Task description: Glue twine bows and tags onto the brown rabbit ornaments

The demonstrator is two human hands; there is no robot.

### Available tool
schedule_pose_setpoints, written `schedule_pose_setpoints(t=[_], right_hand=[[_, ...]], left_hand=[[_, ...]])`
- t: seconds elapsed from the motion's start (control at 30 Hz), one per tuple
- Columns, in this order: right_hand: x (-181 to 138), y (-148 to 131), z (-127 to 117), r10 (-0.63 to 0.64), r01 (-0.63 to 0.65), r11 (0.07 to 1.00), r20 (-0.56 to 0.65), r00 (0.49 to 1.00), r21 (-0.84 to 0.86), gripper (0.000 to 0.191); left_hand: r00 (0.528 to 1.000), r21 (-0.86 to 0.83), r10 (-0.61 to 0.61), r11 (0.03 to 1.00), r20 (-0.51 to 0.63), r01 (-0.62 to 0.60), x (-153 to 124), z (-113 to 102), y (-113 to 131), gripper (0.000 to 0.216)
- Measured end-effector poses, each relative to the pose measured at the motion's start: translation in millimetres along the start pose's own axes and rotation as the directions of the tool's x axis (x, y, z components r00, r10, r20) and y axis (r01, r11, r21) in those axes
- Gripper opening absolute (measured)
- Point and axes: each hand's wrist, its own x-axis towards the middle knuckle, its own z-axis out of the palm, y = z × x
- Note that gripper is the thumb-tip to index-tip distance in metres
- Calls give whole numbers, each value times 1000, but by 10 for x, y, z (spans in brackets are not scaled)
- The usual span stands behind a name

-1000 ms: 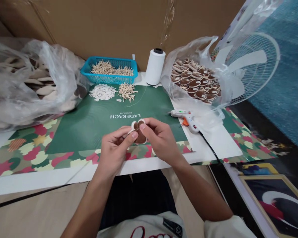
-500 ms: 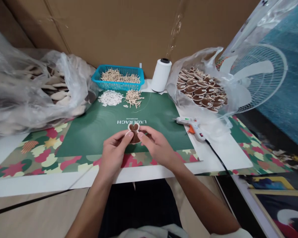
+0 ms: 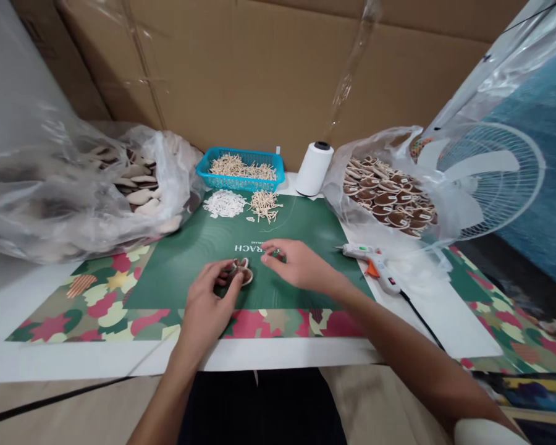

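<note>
My left hand (image 3: 212, 298) pinches a small brown piece with a pale fleecy edge and two ear-like lobes (image 3: 246, 275) between thumb and fingers, low over the green sheet (image 3: 301, 222). Part of this eared piece is hidden behind the fingers. To its right, my right hand (image 3: 295, 264) hovers apart from it, with its fingers bent, a gap between thumb and forefinger, and nothing visible in them. Ahead of both hands lie a pile of small white tags (image 3: 225, 204) and a heap of short cream cord pieces (image 3: 265, 204).
A blue basket (image 3: 241, 183) of cord pieces and a white thread cone (image 3: 314, 169) stand behind. Plastic bags of eared pieces sit left (image 3: 167, 179) and right (image 3: 336, 185). A corded glue gun (image 3: 373, 266) lies right, near a fan (image 3: 495, 179).
My right hand has let go of the eared piece and moved right, away from it. My left hand keeps the piece, now turned and tilted. The view has shifted slightly.
</note>
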Motion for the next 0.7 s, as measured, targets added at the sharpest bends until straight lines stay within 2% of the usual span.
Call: schedule_pose_setpoints(t=[0.13, 0.3, 0.37, 0.5, 0.6, 0.7], right_hand=[[310, 68, 84, -86, 86, 996, 33, 996, -12, 31], [445, 132, 260, -228, 228, 973, 223, 948, 29, 24], [415, 158, 281, -221, 193, 971, 229, 948, 140, 19], [305, 146, 285, -161, 85, 928, 185, 969, 362, 20], [233, 63, 329, -132, 75, 927, 133, 982, 367, 14], [195, -22, 413, -45, 18, 950, 79, 996, 311, 11]], left_hand=[[1000, 46, 19, 999, -12, -18, -6, 15, -12, 34], [999, -77, -9, 997, 46, 12, 3, 13, -78, 36], [998, -116, -23, 993, 61, 30, -5, 7, -78, 41], [997, -28, -28, 999, 75, 31, -17, 2, -18, 42], [990, -19, -9, 1000, 141, 12, -14, -3, 27, 25], [988, -23, 15, 1000, 152, -12, -12, -11, 49, 19]])
